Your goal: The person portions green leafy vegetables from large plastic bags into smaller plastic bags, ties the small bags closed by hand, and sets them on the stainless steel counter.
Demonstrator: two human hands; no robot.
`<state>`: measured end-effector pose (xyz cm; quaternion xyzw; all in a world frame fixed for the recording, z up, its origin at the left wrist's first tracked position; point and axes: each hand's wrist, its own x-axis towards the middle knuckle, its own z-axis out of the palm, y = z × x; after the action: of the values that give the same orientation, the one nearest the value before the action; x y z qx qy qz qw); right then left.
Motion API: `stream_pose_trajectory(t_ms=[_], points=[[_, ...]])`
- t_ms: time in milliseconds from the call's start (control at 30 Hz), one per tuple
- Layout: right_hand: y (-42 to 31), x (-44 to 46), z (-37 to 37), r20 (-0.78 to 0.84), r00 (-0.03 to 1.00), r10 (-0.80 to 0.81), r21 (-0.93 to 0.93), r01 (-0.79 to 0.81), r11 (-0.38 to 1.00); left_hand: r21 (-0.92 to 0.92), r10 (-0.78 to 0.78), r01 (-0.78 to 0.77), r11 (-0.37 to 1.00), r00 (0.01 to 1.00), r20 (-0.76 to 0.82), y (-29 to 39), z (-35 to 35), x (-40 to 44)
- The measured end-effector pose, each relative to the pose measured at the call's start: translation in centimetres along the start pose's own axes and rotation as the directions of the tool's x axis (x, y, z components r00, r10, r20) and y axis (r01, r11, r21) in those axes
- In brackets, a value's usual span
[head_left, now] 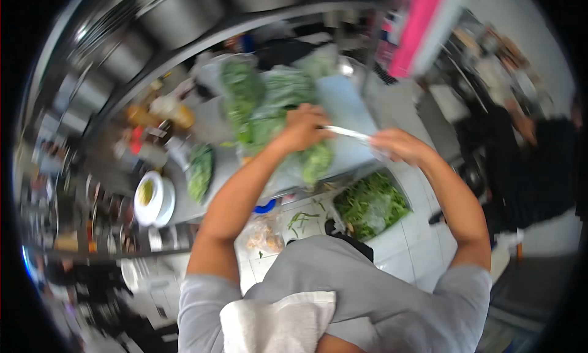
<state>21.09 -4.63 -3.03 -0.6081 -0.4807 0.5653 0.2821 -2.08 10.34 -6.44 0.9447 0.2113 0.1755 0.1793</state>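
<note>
My left hand (pixel 306 126) and right hand (pixel 397 146) clamp opposite ends of this white strip (pixel 348 133), probably light, soft, slippery: the ends suit gripping.

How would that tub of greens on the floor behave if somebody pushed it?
The tub would probably slide, sitting on smooth-looking tiles. Its broad shape makes tipping seem unlikely. The loose-looking leaves filling it might shift or spill.

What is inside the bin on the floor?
Leafy greens, with clear plastic over some of them. Anything beneath, and the bottom of the bin, is covered and cannot be seen.
</note>
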Motion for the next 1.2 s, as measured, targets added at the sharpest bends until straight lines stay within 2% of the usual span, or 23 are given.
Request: stream_pose_trajectory(t_ms=[133,300,367,400,467,500,567,600,633,667,700,733,767,800,833,867,900,933,967,1033,1067,1133,1200], points=[[1.0,0.5,2.4,-0.058,0.994,0.094,0.157,-0.084,0.984,0.067,-0.178,0.182,0.981,0.982,-0.066,0.6,1.6,0.4],[2.0,0.3,2.4,-0.046,0.992,0.119,0.305,-0.099,0.947,0.043,-0.202,0.217,0.975,0.952,-0.230,1.6,3.5,1.4],[1.8,-0.5,3.1,-0.038,0.999,0.032,0.669,0.002,0.743,-0.043,-0.221,0.219,0.975,0.925,-0.309,2.5,3.5,1.9],[0.7,-1.3,3.7,-0.023,0.999,0.024,0.658,-0.003,0.753,-0.040,-0.233,0.233,0.972,0.917,-0.325,3.0,3.6,2.5],[-2.1,-3.4,6.5,0.021,0.965,-0.261,0.889,0.102,0.447,-0.212,-0.209,0.112,0.971,0.827,-0.521,4.1,3.9,3.9],[-2.7,-3.4,8.0,0.034,0.964,-0.264,0.887,0.093,0.453,-0.270,-0.184,0.017,0.963,0.773,-0.607,4.5,3.4,5.0],[-3.1,-3.3,10.5,-0.049,0.903,-0.427,0.998,0.063,0.019,-0.321,-0.177,-0.079,0.944,0.699,-0.693,6.6,1.3,5.9],[-2.3,-2.4,11.5,-0.016,0.813,-0.582,0.996,-0.040,-0.083,-0.624,-0.281,-0.201,0.755,0.760,-0.586,8.1,-0.3,5.9],[-1.1,-1.1,11.8,-0.013,0.814,-0.581,0.996,-0.041,-0.079,-0.846,-0.330,-0.275,0.457,0.831,-0.448,9.5,-1.5,5.6],[0.3,0.4,11.6,0.011,0.719,-0.695,1.000,-0.003,0.013,-0.847,-0.331,-0.276,0.455,0.830,-0.448,10.7,-2.4,4.7],[1.7,2.0,11.0,0.046,0.608,-0.793,0.994,0.050,0.096,-0.915,-0.277,-0.118,0.386,0.931,-0.237,11.8,-3.2,3.3],[3.5,3.5,8.6,0.127,0.594,-0.795,0.954,0.147,0.262,-0.944,-0.205,0.055,0.326,0.979,-0.014,12.6,-3.6,2.1],[2.3,2.5,8.0,0.127,0.597,-0.792,0.953,0.149,0.265,-0.946,-0.203,0.053,0.321,0.979,-0.014,12.8,-3.3,0.8],[0.6,1.0,6.8,-0.007,0.898,-0.441,0.784,0.279,0.555,-0.873,-0.035,-0.198,0.445,0.971,-0.238,12.7,-2.8,-0.4],[-0.7,0.1,6.0,-0.290,0.955,-0.055,0.544,0.212,0.811,-0.734,0.159,-0.443,0.515,0.891,-0.426,12.3,-1.9,-1.1],[-1.1,0.8,4.2,-0.292,0.955,-0.054,0.544,0.213,0.812,-0.735,0.160,-0.444,0.513,0.890,-0.426,11.3,-0.4,-1.5],[-1.4,2.1,1.5,-0.042,0.981,-0.192,0.124,0.196,0.973,-0.597,0.212,-0.464,0.654,0.870,-0.445,9.8,1.5,-1.8],[-1.6,3.1,-0.2,0.247,0.949,-0.195,-0.317,0.269,0.909,-0.431,0.268,-0.471,0.770,0.851,-0.452,8.9,2.8,-2.0],[-1.4,3.3,-0.5,0.258,0.945,-0.201,-0.316,0.279,0.907,-0.423,0.263,-0.465,0.778,0.852,-0.453,8.7,3.3,-2.0],[-0.8,4.5,0.3,0.171,0.967,-0.189,-0.248,0.228,0.942,-0.141,0.284,-0.462,0.876,0.728,-0.624,7.5,3.4,-2.2],[0.1,5.4,0.5,0.136,0.981,-0.138,-0.180,0.161,0.970,-0.111,0.223,-0.428,0.897,0.654,-0.722,6.4,4.1,-2.3],[2.5,7.0,1.3,0.100,0.995,-0.009,0.011,0.008,1.000,-0.441,-0.145,-0.147,0.885,0.814,-0.562,3.2,8.5,-1.7],[4.3,8.5,2.0,-0.012,0.993,0.117,0.047,-0.116,0.992,-0.271,-0.129,-0.012,0.962,0.860,-0.494,1.8,10.9,-2.1]])
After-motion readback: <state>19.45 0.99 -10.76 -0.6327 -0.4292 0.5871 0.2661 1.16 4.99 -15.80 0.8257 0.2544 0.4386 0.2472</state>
